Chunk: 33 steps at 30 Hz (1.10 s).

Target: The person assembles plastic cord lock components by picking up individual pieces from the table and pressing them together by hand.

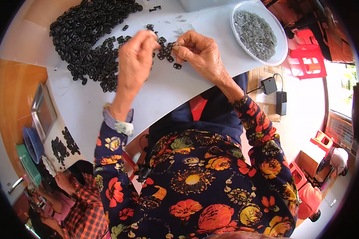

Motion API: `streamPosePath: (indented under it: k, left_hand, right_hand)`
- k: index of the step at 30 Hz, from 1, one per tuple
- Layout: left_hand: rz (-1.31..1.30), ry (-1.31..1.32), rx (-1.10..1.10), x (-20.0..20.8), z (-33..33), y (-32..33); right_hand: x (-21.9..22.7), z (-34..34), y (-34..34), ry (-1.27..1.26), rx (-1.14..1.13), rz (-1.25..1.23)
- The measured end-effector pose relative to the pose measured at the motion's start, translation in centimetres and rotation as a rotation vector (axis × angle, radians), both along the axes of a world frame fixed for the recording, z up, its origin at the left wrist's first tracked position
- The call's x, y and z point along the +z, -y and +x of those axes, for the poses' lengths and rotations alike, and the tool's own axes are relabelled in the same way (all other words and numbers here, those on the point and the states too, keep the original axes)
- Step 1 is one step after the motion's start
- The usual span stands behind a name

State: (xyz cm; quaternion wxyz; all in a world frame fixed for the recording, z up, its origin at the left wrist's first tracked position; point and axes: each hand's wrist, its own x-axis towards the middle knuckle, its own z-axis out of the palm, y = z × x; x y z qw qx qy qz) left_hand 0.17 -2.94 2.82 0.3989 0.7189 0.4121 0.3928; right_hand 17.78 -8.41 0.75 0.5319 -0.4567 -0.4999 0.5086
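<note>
My right hand point(198, 55) is closed in a pinch, thumb against forefinger, with a small dark piece at its tips, most of it hidden. Just left of it is my left hand point(137, 59), its fingers drawn together and slightly blurred; whatever they hold is not visible. Between and below the fingertips lie several loose black two-hole plastic pieces point(177, 66) on the white table point(155, 93). A large heap of the same pieces point(87, 30) spreads to the left, its near part reaching my left wrist. At the far right, a round whitish tub point(282, 51) holds many tiny grey, metal-looking pieces point(255, 34).
A pale bin point(205, 4) stands at the table's far edge. Black adapters point(269, 85) rest on cardboard to the right. Lower left, a person in a checked shirt point(85, 201) sits by a metal tray point(44, 107) and plastic baskets point(30, 159). Red stools point(307, 59) stand right.
</note>
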Motion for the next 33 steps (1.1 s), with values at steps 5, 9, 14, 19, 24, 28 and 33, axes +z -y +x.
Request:
streamPosePath:
  k: [5,9,14,19,24,28,33]
  left_hand:
    - [0.203,-0.229,0.075,0.8,-2.9,-5.5]
    - [0.348,-0.322,0.050,0.6,-4.5,-7.0]
    - [0.538,-0.530,0.005,1.0,-7.6,-8.3]
    - [0.567,-0.573,-0.033,0.4,-9.5,-8.4]
    - [0.553,-0.640,-0.005,1.0,-11.1,-7.5]
    - [0.532,-0.702,0.022,0.8,-11.7,-5.5]
    - [0.614,-0.744,0.042,-0.8,-11.5,-3.6]
  right_hand:
    - [0.3,-0.6,-0.2,-0.023,-0.032,-0.007]
    - [0.1,-0.7,0.0,0.033,-0.067,-0.023]
    - [0.4,-0.7,0.1,-0.023,-0.059,-0.007]
    - [0.3,-0.6,0.2,0.010,-0.036,-0.041]
    - [0.3,-0.5,0.2,0.056,-0.057,-0.019]
    - [0.1,-0.3,0.1,0.078,-0.047,-0.030]
    - [0.3,-0.3,0.2,0.101,-0.045,-0.022]
